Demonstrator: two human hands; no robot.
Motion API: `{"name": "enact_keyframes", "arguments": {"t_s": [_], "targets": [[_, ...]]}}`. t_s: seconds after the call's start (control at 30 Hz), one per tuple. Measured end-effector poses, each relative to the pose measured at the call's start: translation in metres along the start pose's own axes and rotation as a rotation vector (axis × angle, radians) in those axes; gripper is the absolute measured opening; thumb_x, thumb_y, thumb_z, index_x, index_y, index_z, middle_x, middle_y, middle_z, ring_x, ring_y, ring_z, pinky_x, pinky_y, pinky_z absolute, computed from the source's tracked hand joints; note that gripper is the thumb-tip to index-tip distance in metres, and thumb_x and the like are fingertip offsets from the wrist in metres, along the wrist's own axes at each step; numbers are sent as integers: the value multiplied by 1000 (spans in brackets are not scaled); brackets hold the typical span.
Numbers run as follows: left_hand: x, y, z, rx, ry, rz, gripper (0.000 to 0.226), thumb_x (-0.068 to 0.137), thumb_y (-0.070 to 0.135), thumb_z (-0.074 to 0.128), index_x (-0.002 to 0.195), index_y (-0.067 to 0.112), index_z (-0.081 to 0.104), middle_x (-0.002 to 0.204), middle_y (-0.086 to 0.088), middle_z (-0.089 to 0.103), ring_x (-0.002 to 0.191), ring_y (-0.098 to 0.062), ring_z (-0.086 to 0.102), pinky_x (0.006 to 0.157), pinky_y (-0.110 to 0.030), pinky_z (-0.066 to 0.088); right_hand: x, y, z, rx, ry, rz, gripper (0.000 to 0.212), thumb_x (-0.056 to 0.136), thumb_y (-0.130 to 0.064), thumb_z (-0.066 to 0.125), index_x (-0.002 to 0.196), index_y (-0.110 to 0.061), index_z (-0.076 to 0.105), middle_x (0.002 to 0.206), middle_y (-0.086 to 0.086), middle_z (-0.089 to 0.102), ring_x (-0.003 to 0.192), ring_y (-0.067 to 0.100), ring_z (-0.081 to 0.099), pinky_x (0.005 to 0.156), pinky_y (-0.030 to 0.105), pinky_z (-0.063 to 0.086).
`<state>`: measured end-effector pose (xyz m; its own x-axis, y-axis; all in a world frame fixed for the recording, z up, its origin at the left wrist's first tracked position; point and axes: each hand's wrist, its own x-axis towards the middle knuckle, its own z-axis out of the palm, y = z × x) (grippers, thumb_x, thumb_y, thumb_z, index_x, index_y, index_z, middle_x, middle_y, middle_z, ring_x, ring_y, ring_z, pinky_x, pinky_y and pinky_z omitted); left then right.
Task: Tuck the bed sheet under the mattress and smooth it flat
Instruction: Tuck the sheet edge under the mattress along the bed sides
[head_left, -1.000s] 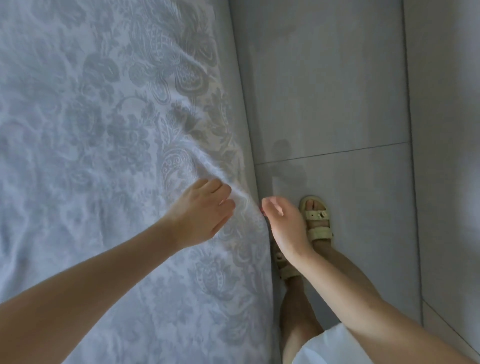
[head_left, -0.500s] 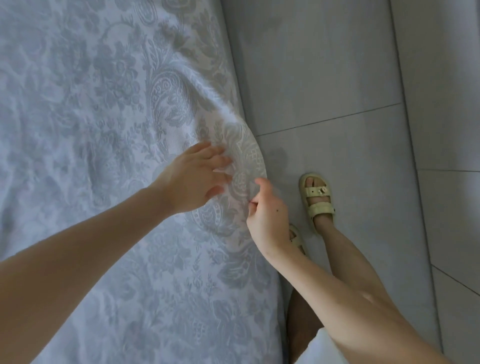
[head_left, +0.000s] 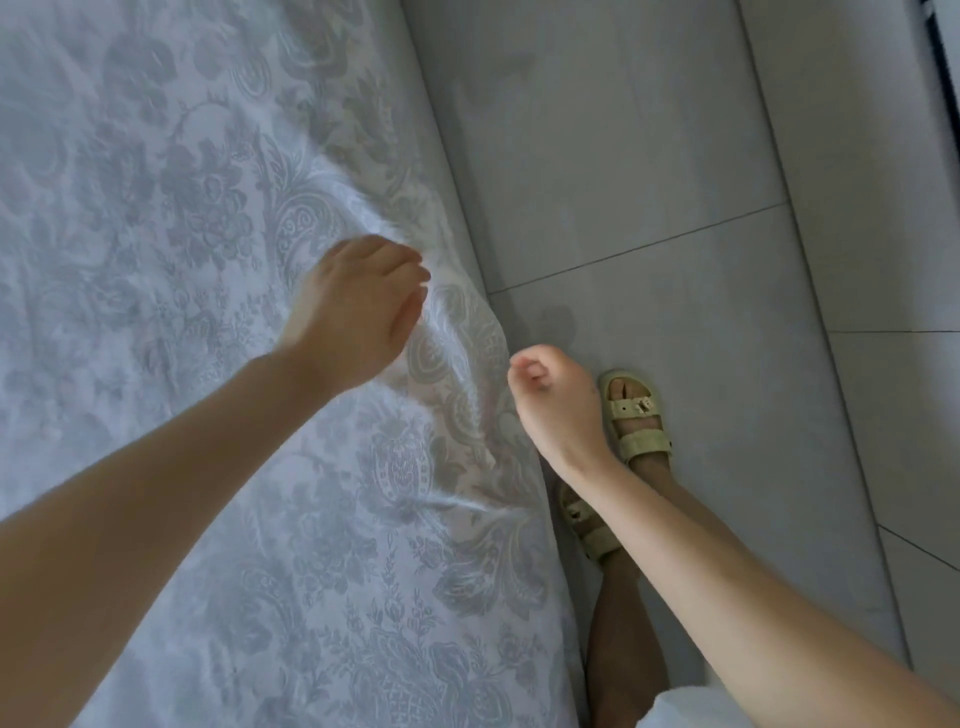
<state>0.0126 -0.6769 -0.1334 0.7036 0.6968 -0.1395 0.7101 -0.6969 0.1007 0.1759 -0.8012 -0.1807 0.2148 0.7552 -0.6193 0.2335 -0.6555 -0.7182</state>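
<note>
1. Sheet status. The sheet covers the bed top across the left of the view and runs over the right edge. The far and near stretches lie mostly flat with shallow ripples. A raised ridge of loose cloth stands at the right edge, with creases fanning from it toward the middle. I judge that smoothing is partly done and this edge section is not yet tucked. The underside of the mattress is hidden, so I cannot confirm any tuck.

2. Hands. My left hand rests palm-down on the sheet just left of the ridge, fingers together and lightly bent, with no cloth visibly pinched. My right hand hangs just off the bed edge beside the ridge, fingers curled inward. I cannot tell whether it pinches the sheet's edge or holds nothing.

3. Remaining work, as I judge it: draw the ridge down, push it under the mattress, then flatten the creases.

4. Surroundings. Right of the bed is a grey tiled floor. My feet, in pale sandals, stand close against the bed side. A white garment shows at the near edge.

5. Obstructions. Nothing lies on the sheet. My own legs crowd the gap at the bed side.
</note>
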Motion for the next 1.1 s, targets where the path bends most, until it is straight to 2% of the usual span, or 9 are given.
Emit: {"name": "enact_keyframes", "arguments": {"t_s": [0.2, 0.37, 0.47, 0.57, 0.67, 0.83, 0.87, 0.97, 1.1], "targets": [[94, -44, 18, 198, -356, 171, 73, 90, 42, 6, 102, 11, 70, 100, -4, 71, 105, -24, 59, 108, -38, 30, 59, -21, 13, 241, -75, 83, 34, 96, -19, 38, 100, 8, 60, 95, 25, 64, 87, 35, 59, 77, 45, 47], [142, -58, 30, 467, -731, 352, 64, 98, 41, 6, 111, 21, 65, 111, 6, 67, 116, -16, 54, 117, -35, 14, 67, -22, 22, 349, -231, 140, 43, 95, -27, 39, 96, 14, 51, 83, 28, 58, 71, 32, 51, 68, 34, 39], [161, -57, 34, 476, -835, 384, 63, 100, 41, 8, 110, 18, 66, 109, 4, 67, 112, -17, 56, 116, -35, 20, 66, -19, 18, 421, -272, 173, 45, 99, -28, 38, 106, 15, 48, 110, 33, 56, 101, 41, 55, 89, 51, 44], [170, -53, 35, 470, -843, 438, 63, 100, 41, 10, 101, 12, 66, 105, 3, 64, 103, -22, 57, 101, -36, 40, 63, -17, 16, 443, -321, 227, 47, 100, -37, 37, 124, 1, 52, 129, 17, 55, 121, 24, 50, 106, 45, 37], [166, -54, 35, 530, -854, 518, 64, 100, 41, 8, 102, 13, 65, 104, 3, 64, 100, -21, 57, 97, -33, 40, 61, -20, 25, 544, -393, 227, 50, 96, -47, 35, 138, -21, 48, 140, -8, 50, 130, 4, 42, 114, 35, 30], [170, -52, 28, 584, -1039, 470, 53, 102, 39, 7, 128, 30, 52, 97, 3, 67, 96, -20, 60, 92, -33, 45, 58, -30, 34, 801, -458, 298, 45, 102, -35, 31, 143, -19, 39, 145, -9, 43, 133, 3, 39, 114, 26, 29], [172, -53, 26, 563, -1064, 432, 53, 101, 41, 6, 126, 36, 52, 102, 3, 66, 99, -20, 60, 91, -34, 46, 60, -33, 35, 892, -505, 336, 45, 102, -39, 29, 142, -21, 42, 141, -8, 48, 130, 5, 44, 111, 27, 34], [173, -61, 17, 484, -1067, 289, 76, 95, 50, -1, 95, 17, 68, 91, -1, 65, 94, -22, 58, 91, -35, 45, 78, -41, 44, 1054, -665, 503, 55, 96, -58, 27, 132, -27, 53, 127, -3, 61, 118, 14, 56, 105, 35, 41], [175, -58, 11, 395, -1050, 249, 70, 95, 51, 1, 63, 15, 52, 64, 1, 47, 78, -21, 47, 86, -34, 41, 111, -52, 64, 991, -792, 538, 61, 88, -69, 31, 119, -27, 61, 123, 6, 62, 115, 22, 58, 103, 39, 43]]}}
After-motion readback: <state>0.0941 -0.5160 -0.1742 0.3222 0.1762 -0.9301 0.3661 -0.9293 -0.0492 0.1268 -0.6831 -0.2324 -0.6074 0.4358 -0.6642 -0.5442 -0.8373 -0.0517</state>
